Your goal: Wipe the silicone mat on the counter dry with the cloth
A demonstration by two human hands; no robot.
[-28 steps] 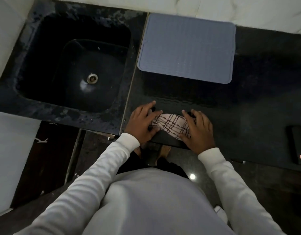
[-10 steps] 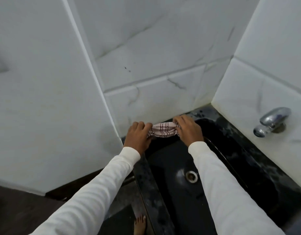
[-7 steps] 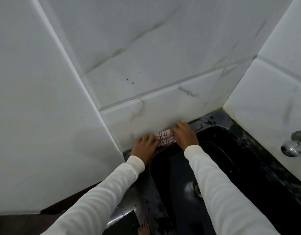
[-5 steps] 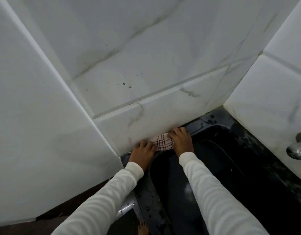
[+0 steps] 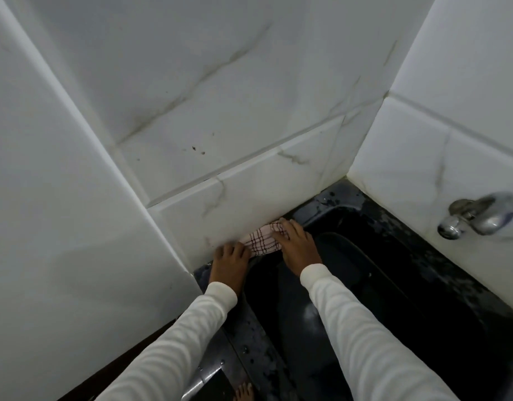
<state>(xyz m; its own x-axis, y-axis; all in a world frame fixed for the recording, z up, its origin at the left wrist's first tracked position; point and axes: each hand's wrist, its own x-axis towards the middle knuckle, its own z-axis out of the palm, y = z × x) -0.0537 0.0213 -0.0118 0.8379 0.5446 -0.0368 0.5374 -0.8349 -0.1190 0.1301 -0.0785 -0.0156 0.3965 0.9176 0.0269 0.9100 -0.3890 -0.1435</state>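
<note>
Both hands point(image 5: 265, 250) on cloth point(image 5: 261, 240)

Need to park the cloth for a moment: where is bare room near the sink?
The sink basin right of the right hand is bare, as is the wet rim toward the tap. The wall-side ledge is crowded: both hands, left hand, hold the cloth there.

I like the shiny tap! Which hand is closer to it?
Right. The right hand holds the cloth at the sink's back edge, on the tap's side. The left hand holds the cloth's other end, farther from it.
</note>
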